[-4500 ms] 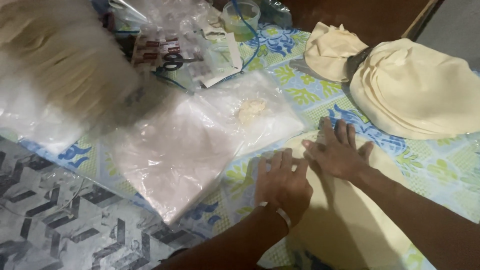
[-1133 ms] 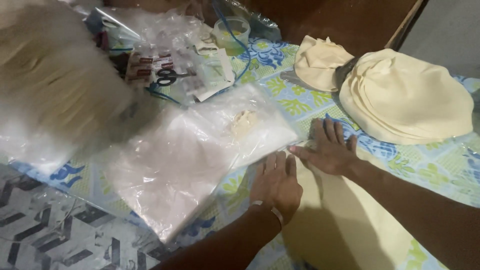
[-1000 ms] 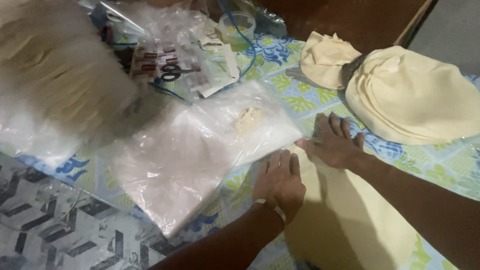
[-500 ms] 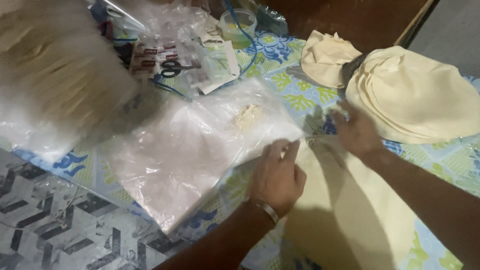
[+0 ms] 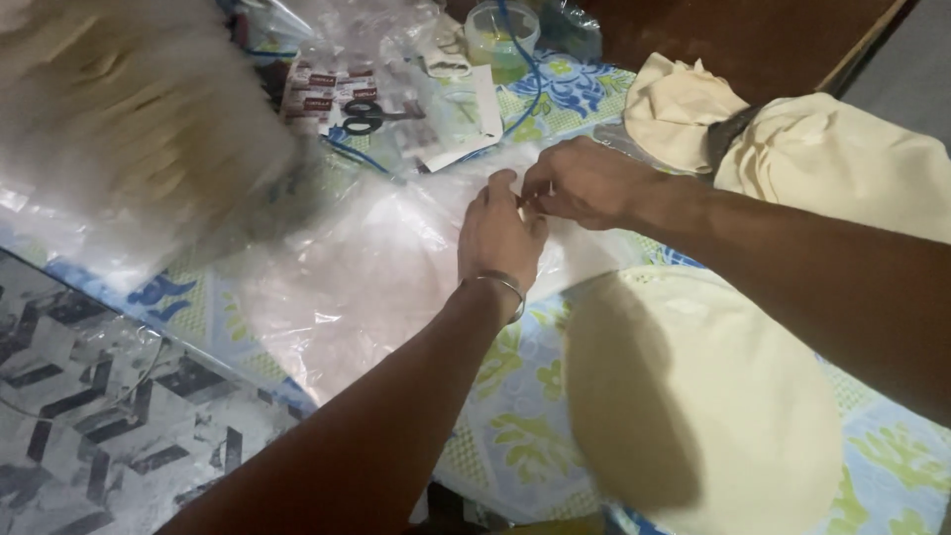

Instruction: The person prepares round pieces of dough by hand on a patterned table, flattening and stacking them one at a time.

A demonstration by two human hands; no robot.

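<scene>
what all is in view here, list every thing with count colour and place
clear plastic bag: one, see-through, flat on the cloth under both hands
round cream fabric piece: one, cream, near right
heap of cream fabric: one heap, cream, far right
black-handled scissors: one pair, black, far middle, under clear wrapping
small clear tub: one, greenish, far edge
floral tablecloth: one, blue and green
blurred pale bundle: one, cream, far left
left hand: metal bangle at the wrist, on the bag
right hand: pinching the bag's edge

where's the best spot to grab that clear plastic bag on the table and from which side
Probably the bag's far right edge, pinched from above, where the left hand and right hand already meet. It lies flat and limp, so only an edge lifts.
</scene>
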